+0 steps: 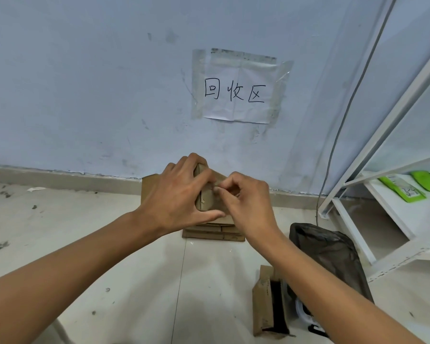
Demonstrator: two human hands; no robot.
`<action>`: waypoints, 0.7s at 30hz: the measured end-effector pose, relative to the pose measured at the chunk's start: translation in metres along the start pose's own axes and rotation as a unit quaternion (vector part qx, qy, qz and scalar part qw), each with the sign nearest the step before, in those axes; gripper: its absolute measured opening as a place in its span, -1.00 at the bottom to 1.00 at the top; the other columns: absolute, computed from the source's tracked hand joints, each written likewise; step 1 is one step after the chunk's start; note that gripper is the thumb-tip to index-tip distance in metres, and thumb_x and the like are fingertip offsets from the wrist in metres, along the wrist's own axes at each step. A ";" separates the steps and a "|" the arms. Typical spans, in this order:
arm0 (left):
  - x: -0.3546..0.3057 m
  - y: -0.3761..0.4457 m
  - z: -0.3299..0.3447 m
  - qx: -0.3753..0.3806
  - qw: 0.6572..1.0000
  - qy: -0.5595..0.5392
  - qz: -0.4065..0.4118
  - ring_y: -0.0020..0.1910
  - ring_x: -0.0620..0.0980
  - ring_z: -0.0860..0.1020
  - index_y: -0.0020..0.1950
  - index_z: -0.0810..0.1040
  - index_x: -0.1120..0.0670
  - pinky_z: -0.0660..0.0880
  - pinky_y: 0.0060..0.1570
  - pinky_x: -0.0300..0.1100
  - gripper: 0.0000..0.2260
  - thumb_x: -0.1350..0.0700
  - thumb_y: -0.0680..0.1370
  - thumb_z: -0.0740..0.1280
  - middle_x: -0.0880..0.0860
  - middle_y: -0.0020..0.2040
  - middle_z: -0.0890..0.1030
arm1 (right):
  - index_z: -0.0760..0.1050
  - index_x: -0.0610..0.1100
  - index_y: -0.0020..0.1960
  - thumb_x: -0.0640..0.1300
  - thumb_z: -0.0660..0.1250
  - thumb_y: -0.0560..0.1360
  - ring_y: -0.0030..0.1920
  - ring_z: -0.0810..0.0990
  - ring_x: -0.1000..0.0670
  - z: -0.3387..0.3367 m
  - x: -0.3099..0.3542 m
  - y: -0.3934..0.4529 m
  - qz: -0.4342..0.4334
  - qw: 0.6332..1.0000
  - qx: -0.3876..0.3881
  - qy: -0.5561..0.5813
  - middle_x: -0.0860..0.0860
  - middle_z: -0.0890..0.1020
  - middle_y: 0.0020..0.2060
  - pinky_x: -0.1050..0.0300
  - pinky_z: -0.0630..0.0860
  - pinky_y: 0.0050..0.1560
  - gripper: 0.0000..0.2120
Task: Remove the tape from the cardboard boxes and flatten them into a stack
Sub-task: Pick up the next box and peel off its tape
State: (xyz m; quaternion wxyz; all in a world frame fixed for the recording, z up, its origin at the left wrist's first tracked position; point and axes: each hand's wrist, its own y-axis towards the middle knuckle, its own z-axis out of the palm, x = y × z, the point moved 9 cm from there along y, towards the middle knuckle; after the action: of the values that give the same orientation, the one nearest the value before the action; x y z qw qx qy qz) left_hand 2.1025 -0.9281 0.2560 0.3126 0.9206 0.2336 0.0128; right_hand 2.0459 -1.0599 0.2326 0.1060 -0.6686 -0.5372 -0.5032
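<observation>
Small cardboard box (206,194): held above the floor, in front of the wall base, directly over a stack of flattened cardboard (214,232). It is gripped by the left hand (176,194), whose fingers are curled over its top edge and whose thumb is stretched along its lower edge. The right hand (246,199) is set against the box's right face, thumb and forefinger pinched together at a point on the surface; whether tape is caught between them cannot be told.

Stack of flattened cardboard: laid on the pale floor tiles (109,244), against the skirting, partly hidden by both hands.

Open cardboard box (268,304): stood on the floor near the right forearm, its dark interior visible.

Dark plastic bag (333,249): placed just beside that box, at the foot of a white metal shelf frame (372,135).

Green packets (402,188): laid on a lower shelf.

Paper sign (236,90): taped to the wall (85,83), handwritten "回收区".
</observation>
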 end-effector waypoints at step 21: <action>-0.009 -0.007 -0.004 -0.027 0.998 -0.054 -0.006 0.02 -0.02 0.50 0.08 0.58 0.01 0.46 -0.06 -0.07 -0.45 -0.37 0.33 0.51 0.02 0.19 0.47 | 0.56 -0.11 -0.19 -0.19 0.45 0.56 -0.44 0.51 0.06 -0.010 -0.038 -0.004 0.174 0.978 -0.015 0.115 0.01 0.61 -0.30 0.14 0.46 -0.38 -0.84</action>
State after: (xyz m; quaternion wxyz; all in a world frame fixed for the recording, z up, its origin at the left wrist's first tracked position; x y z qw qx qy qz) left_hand 2.0907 -0.9246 0.2560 0.3492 0.9100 0.2213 -0.0325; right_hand 2.0402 -1.0881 0.2059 0.2428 -0.6911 -0.3893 -0.5584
